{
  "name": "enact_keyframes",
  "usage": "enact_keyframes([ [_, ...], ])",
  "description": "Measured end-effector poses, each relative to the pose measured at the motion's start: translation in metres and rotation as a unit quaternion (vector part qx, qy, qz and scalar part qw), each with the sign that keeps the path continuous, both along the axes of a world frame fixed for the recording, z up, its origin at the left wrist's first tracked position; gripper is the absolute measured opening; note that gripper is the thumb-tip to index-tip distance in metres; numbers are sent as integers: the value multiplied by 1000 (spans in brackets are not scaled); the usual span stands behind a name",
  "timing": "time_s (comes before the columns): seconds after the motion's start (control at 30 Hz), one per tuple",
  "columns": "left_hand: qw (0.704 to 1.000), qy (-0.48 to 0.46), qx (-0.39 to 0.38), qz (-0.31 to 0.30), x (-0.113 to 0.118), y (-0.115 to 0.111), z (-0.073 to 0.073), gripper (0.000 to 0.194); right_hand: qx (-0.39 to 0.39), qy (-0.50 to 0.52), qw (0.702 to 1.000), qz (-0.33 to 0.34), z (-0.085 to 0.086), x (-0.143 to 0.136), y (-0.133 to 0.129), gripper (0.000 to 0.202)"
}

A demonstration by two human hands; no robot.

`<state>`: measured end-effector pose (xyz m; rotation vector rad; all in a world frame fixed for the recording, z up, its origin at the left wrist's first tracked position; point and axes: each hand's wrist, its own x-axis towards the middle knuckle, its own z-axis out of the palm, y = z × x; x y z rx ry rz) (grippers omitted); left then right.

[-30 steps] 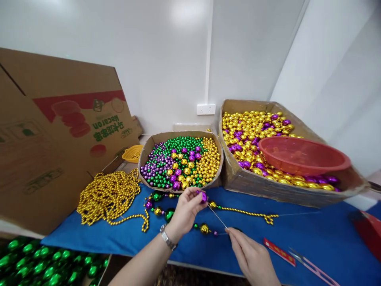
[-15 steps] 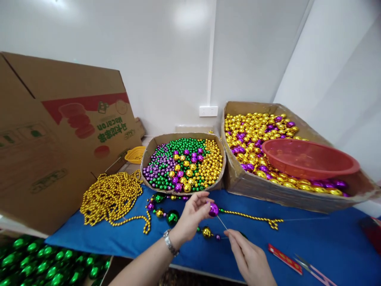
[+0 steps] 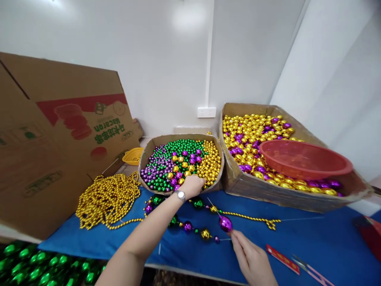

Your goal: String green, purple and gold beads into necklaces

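My left hand [image 3: 193, 186] reaches into the near right part of a box of small beads [image 3: 181, 137], by the gold ones; its fingertips are hidden among them. Above the blue cloth, my right hand [image 3: 250, 254] pinches a thin needle or wire at the lower end of a large purple bead [image 3: 225, 223]. The needle runs through the bead, and its tip points up and left. A strand of green, gold and purple beads [image 3: 205, 234] lies on the cloth between and behind my hands.
Gold bead chains [image 3: 108, 200] are heaped at left beside a large carton [image 3: 65, 151]. A bigger box [image 3: 262, 194] at right holds gold and purple beads and a red basin [image 3: 306, 159]. Scissors [image 3: 311, 271] and a red packet [image 3: 282, 259] lie front right.
My left hand has let go of the large purple bead and moved up and back into the bead box. The purple bead now sits lower, close to my right fingertips.
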<state>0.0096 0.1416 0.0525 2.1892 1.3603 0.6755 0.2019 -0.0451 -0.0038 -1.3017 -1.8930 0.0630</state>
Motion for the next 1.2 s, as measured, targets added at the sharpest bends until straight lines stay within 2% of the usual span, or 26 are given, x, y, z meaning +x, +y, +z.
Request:
enact_keyframes([
  [0.17,999,-39,-12,-2,-4,-1,1,9,-4,5,1000,-9,0,3,-2,34],
  [0.3,993,-115,-6,6,-13,-21,4,21,-13,7,1000,-5,0,1,-3,36],
  [0.37,981,-188,-37,10,-15,-35,6,24,-18,14,1000,-4,1,-1,-4,36],
  [0.4,963,-257,-79,11,-15,-42,6,26,-21,18,1000,-2,2,-3,-4,36],
  [0.43,931,-341,-133,11,-15,-50,6,27,-24,23,999,0,3,-4,-4,36],
  [0.5,834,-497,-240,10,-13,-63,7,30,-33,28,999,5,5,-7,-4,35],
  [0.53,791,-546,-274,10,-12,-69,7,30,-35,28,999,7,6,-7,-4,34],
  [0.6,757,-582,-298,11,-11,-79,8,29,-28,23,999,8,7,-8,-4,34],
  [0.67,745,-595,-300,16,-9,-84,8,27,-18,17,1000,6,7,-8,-4,34],
  [0.8,737,-607,-297,24,-8,-88,6,26,-13,17,1000,4,6,-7,-5,33],
  [0.9,746,-597,-294,19,-8,-89,6,26,-13,13,1000,2,6,-7,-6,33],
  [1.0,769,-574,-282,13,-9,-90,7,24,-9,-6,1000,-3,6,-5,-5,33],
  [1.13,820,-523,-232,7,-4,-97,8,22,23,-44,999,-17,5,-5,-2,35],
  [1.2,832,-508,-224,-13,0,-101,8,26,34,-49,998,-18,6,-6,-1,35],
])
